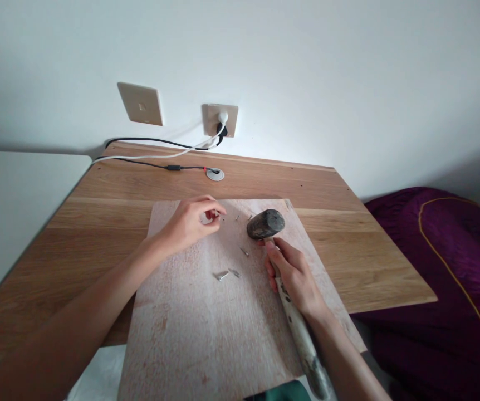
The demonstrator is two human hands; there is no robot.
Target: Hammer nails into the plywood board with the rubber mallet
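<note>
A wooden board lies on the desk in front of me. My right hand is wrapped round the upper handle of a mallet, its dark, worn head raised near the board's far right part. The pale, paint-chipped handle runs back toward me under my forearm. Over the board's far left part, my left hand pinches a small nail between thumb and forefinger, mostly hidden by the fingers. Loose nails lie in the middle of the board. Two thin nails show between my left hand and the mallet head.
The wooden desk meets a white wall, where a socket holds plugs. Black and white cables run along the desk's back edge by a round grommet. A white surface adjoins at left; purple fabric is at right.
</note>
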